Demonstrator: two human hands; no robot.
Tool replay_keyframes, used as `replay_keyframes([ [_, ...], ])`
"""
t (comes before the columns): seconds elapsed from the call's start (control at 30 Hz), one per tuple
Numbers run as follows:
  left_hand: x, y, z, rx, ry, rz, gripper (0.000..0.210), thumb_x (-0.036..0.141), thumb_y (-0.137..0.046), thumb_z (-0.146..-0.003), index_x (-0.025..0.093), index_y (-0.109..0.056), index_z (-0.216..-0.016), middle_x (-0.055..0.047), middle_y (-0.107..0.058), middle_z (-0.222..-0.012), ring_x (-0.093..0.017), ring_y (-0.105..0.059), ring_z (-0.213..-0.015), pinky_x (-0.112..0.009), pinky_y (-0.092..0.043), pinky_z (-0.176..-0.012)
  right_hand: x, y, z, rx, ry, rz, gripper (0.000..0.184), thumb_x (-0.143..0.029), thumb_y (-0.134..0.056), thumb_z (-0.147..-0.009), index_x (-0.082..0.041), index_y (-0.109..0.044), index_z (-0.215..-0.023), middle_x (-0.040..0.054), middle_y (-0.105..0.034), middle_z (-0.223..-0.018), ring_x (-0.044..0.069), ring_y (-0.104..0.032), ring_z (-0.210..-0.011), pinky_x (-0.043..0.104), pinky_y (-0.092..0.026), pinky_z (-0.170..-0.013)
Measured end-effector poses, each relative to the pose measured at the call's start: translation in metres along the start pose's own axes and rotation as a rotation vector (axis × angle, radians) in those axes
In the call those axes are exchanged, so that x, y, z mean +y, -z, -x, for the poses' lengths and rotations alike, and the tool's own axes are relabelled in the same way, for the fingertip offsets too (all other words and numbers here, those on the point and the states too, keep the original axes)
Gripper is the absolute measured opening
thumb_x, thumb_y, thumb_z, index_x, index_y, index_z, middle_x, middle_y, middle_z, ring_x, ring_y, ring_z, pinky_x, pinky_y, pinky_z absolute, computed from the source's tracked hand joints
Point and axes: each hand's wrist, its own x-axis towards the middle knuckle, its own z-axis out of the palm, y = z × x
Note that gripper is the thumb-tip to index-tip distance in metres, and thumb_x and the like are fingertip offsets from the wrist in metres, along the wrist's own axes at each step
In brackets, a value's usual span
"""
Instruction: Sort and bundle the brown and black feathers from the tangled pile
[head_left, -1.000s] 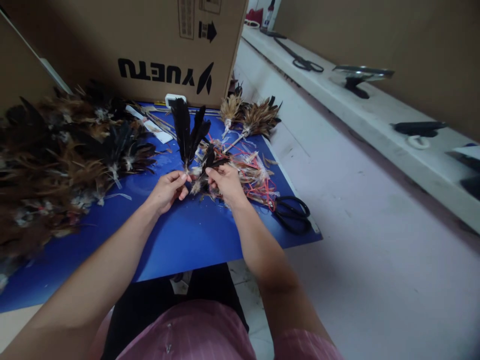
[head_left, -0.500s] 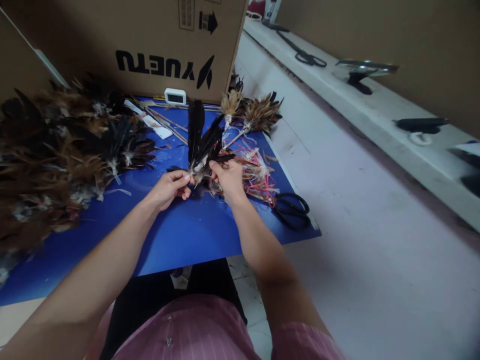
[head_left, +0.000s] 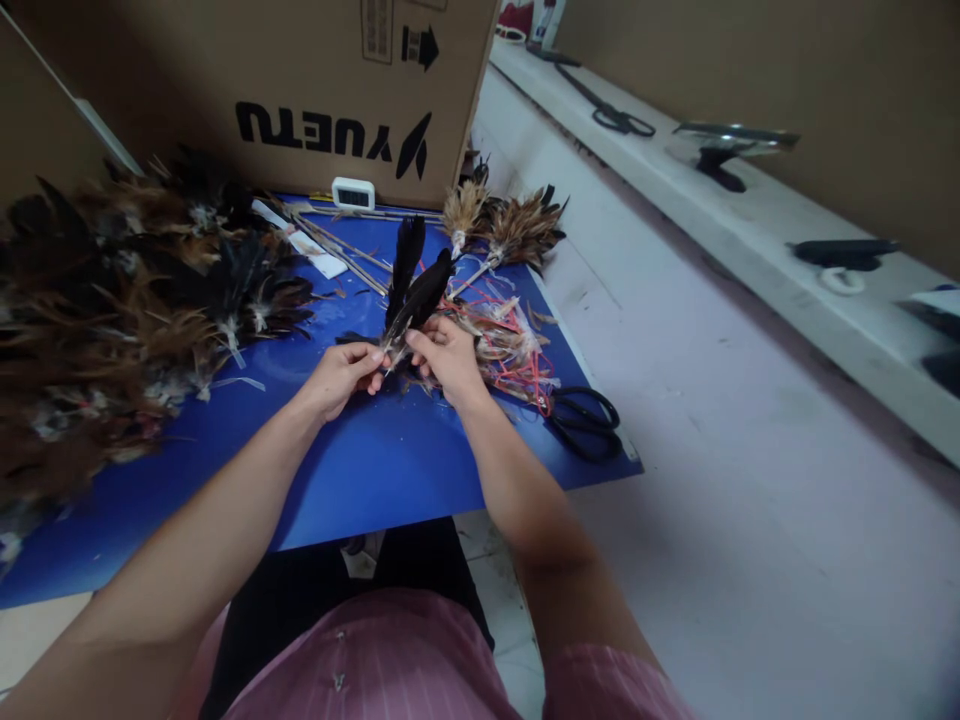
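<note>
Over the blue tabletop, my left hand pinches the quill ends of a few black feathers, which fan upward and away from me. Close beside it, my right hand has thumb and fingers closed on the lower part of the same feathers. Behind and right of that hand lies a tangle of red string and loose feather pieces. Black-handled scissors rest at the right edge of the table, their blades hidden under the tangle.
Many brown and black feather bunches cover the table's left side. Feather-tipped sticks lie at the back right, near a small white digital timer. A large cardboard box stands behind. On the right ledge lie more scissors.
The black feathers have drawn closer together into a narrower fan. My right hand has shifted slightly left, nearer my left hand, which stays almost in place.
</note>
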Motion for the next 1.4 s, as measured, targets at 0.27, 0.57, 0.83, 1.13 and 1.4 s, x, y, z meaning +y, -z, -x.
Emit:
replay_keyframes([
  [0.27, 0.002, 0.001, -0.001, 0.036, -0.019, 0.024, 0.022, 0.032, -0.076, -0.071, 0.012, -0.069, -0.072, -0.002, -0.057, -0.05, -0.008, -0.048, -0.042, -0.02, -0.036, -0.043, 0.002, -0.004, 0.004, -0.186, -0.088, -0.015, 0.025, -0.02, -0.073, -0.064, -0.019, -0.057, -0.084, -0.0065, -0.06, -0.058, 0.007, -0.053, -0.047, 0.016, -0.037, -0.037],
  [0.57, 0.01, 0.006, -0.002, 0.144, -0.086, 0.185, 0.014, 0.024, -0.069, -0.077, 0.012, -0.068, -0.07, -0.001, -0.053, -0.053, -0.006, -0.046, -0.045, -0.018, -0.037, -0.044, 0.008, 0.012, -0.004, -0.074, 0.062, 0.373, 0.023, -0.015, -0.066, -0.068, -0.021, -0.06, -0.089, -0.0068, -0.054, -0.06, 0.008, -0.053, -0.051, 0.018, -0.038, -0.045],
  [0.83, 0.006, -0.002, 0.005, -0.043, 0.022, 0.138, 0.018, 0.029, -0.074, -0.072, 0.012, -0.069, -0.068, -0.002, -0.057, -0.055, -0.007, -0.046, -0.042, -0.019, -0.034, -0.042, 0.0, 0.003, 0.007, -0.292, 0.067, 0.036, 0.026, -0.04, -0.069, -0.072, -0.019, -0.061, -0.086, -0.0049, -0.057, -0.066, 0.005, -0.046, -0.049, 0.018, -0.036, -0.044],
  [1.13, 0.003, -0.002, 0.005, -0.074, 0.03, 0.151, 0.024, 0.034, -0.078, -0.07, 0.013, -0.067, -0.071, -0.003, -0.062, -0.062, -0.007, -0.05, -0.045, -0.02, -0.038, -0.044, -0.008, 0.006, 0.009, -0.182, 0.042, -0.004, 0.03, -0.044, -0.073, -0.071, -0.017, -0.06, -0.068, -0.0039, -0.058, -0.054, 0.005, -0.045, -0.043, 0.018, -0.035, -0.041],
  [1.4, 0.001, -0.004, 0.006, -0.083, 0.012, 0.076, 0.03, 0.038, -0.08, -0.068, 0.011, -0.068, -0.073, -0.001, -0.06, -0.058, -0.005, -0.047, -0.041, -0.018, -0.035, -0.042, -0.005, 0.006, 0.005, -0.095, 0.085, -0.007, 0.031, -0.045, -0.071, -0.074, -0.017, -0.059, -0.07, -0.0025, -0.061, -0.058, 0.005, -0.047, -0.043, 0.018, -0.037, -0.04],
])
